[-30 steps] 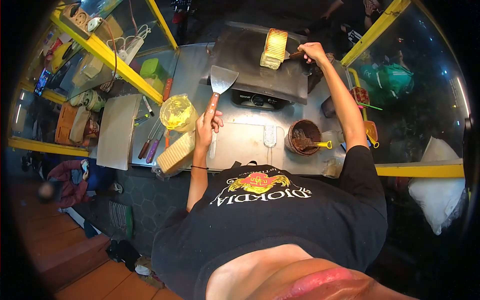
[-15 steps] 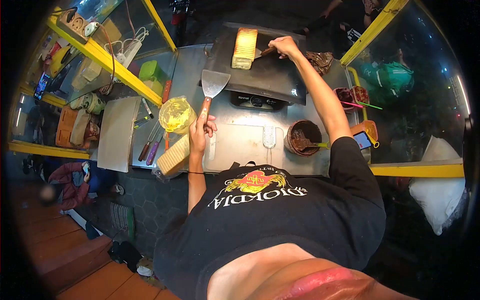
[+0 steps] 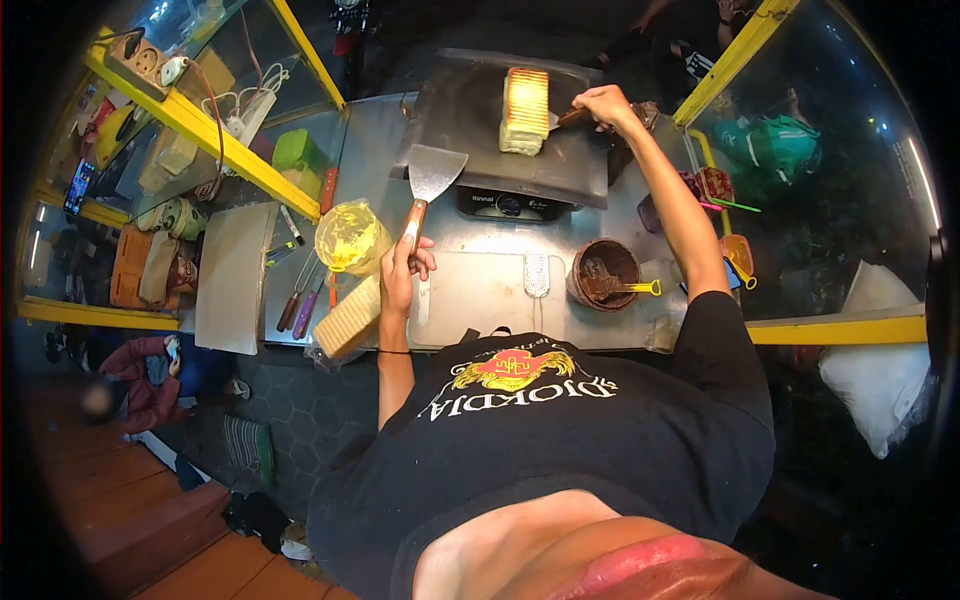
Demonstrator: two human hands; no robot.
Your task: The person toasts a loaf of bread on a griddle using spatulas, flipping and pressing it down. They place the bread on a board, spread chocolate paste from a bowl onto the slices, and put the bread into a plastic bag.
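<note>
My right hand (image 3: 605, 106) is closed around the wooden handle of a spatula (image 3: 572, 116). Its blade lies at the right side of a browned block of sliced bread (image 3: 526, 108), which rests on the dark flat griddle (image 3: 455, 110). In my left hand (image 3: 408, 272) is a wide metal scraper (image 3: 437, 174) with a riveted wooden handle, held blade up over the griddle's front left corner. Next to that hand stand a tub of yellow spread (image 3: 352, 238) and a pale sliced loaf (image 3: 348, 318) in plastic.
A Rinnai stove (image 3: 512, 203) sits under the griddle. In front lie a cutting board (image 3: 475, 300) and a small grater (image 3: 537, 274). At right stands a brown pot (image 3: 605, 274) with a yellow-handled tool. Yellow frame bars (image 3: 215, 130) flank the counter. A seated person (image 3: 140, 375) is at left.
The bread block has shifted right across the griddle, and my right hand with the spatula has moved right too. My left hand and the scraper stay nearly in place.
</note>
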